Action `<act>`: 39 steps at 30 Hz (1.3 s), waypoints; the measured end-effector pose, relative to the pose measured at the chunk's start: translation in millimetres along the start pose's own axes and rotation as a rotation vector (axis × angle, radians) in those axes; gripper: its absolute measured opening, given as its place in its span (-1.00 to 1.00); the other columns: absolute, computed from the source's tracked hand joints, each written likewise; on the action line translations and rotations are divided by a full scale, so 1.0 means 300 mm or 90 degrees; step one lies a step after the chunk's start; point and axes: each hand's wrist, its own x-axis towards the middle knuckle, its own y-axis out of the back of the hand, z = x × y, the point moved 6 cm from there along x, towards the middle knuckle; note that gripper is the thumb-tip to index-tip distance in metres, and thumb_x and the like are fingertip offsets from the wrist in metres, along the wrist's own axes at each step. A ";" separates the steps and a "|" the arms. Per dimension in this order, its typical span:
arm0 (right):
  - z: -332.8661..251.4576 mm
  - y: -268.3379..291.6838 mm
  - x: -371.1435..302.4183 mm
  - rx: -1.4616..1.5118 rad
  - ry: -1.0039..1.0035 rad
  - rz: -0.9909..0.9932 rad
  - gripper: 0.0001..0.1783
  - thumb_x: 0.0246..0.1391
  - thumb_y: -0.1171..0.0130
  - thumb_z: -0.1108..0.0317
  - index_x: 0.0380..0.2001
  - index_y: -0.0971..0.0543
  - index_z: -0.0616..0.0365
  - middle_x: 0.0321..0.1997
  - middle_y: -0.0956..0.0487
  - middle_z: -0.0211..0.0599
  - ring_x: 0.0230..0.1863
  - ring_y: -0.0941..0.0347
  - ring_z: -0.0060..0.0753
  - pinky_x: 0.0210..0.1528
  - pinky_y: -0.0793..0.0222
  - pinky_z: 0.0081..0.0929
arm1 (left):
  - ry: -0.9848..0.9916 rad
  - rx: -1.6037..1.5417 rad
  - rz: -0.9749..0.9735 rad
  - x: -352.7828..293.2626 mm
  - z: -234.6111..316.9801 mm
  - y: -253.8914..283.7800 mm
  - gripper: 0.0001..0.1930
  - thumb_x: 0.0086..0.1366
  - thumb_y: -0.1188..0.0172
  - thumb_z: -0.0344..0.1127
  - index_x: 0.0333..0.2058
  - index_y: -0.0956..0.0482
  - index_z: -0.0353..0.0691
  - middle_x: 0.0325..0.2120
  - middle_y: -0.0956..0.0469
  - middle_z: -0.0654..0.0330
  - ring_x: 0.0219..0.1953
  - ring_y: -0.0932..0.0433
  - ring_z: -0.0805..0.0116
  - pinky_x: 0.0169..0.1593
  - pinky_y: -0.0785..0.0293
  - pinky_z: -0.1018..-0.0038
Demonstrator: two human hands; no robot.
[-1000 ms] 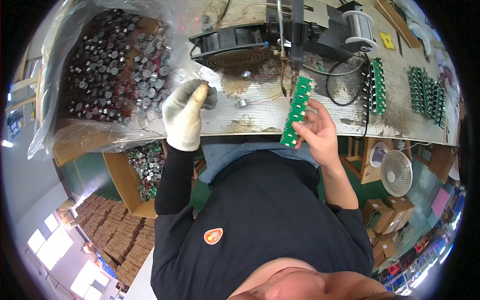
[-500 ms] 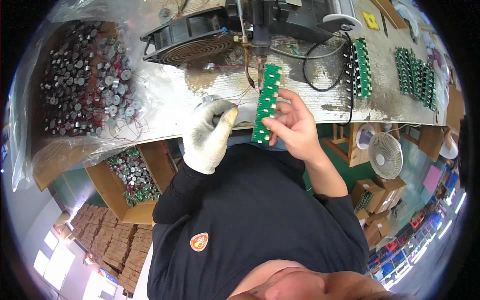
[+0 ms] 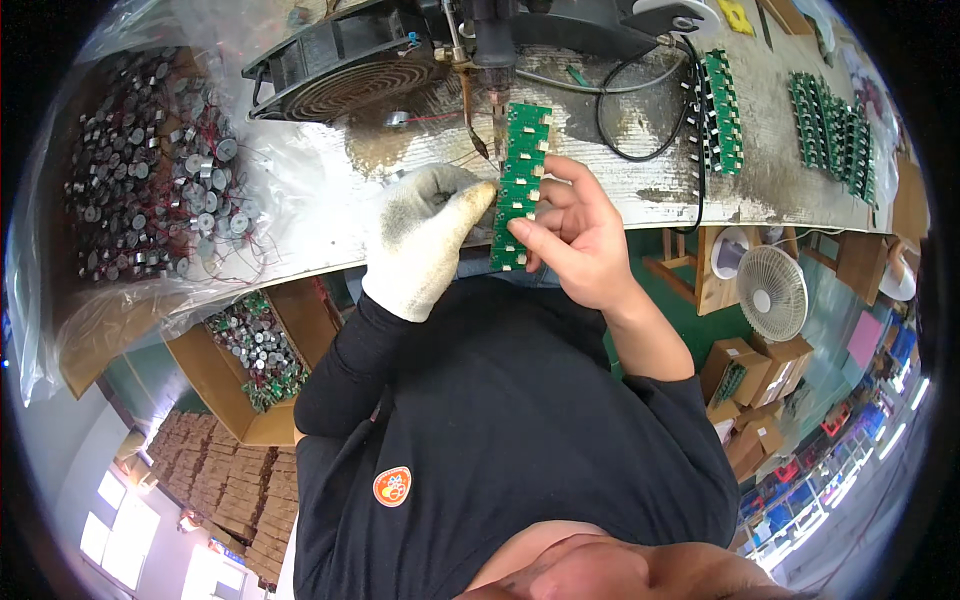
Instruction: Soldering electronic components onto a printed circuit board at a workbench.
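My right hand [image 3: 575, 235] grips a strip of green circuit boards [image 3: 520, 185] near its lower end, thumb on the face and fingers behind. The strip stands nearly upright, small pale parts along it. My left hand [image 3: 425, 240], in a whitish knitted glove, is closed in a pinch with its fingertips at the strip's left edge; what it pinches is too small to make out. Just above the hands are a thin pointed metal tip [image 3: 480, 145] and a dark upright tool [image 3: 493, 50], whose lower end is close to the strip's top. Fine wires lie beside the glove.
Many small round metal parts with red wires [image 3: 150, 170] fill a plastic-lined box at left. A black fan [image 3: 345, 75] stands behind. More board strips [image 3: 722, 115] lie at right, near a black cable [image 3: 605, 120]. Below the table's left edge is an open carton [image 3: 265, 350].
The strip and both hands have shifted slightly left and up in the picture. My gloved fingertips have come from beside the strip to its left edge. The whole view has shifted a little.
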 end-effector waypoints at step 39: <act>0.000 0.002 -0.016 -0.026 -0.012 0.012 -0.42 0.05 -0.19 0.58 0.12 -0.21 0.22 -0.18 -0.51 -0.20 -0.45 -0.49 -0.61 -0.58 -0.40 -0.70 | -0.030 -0.002 0.040 0.002 -0.007 0.012 -0.83 0.26 -0.18 -0.34 -0.27 -0.53 -0.35 -0.40 -0.59 0.16 -0.39 -0.56 0.47 -0.30 -0.50 0.56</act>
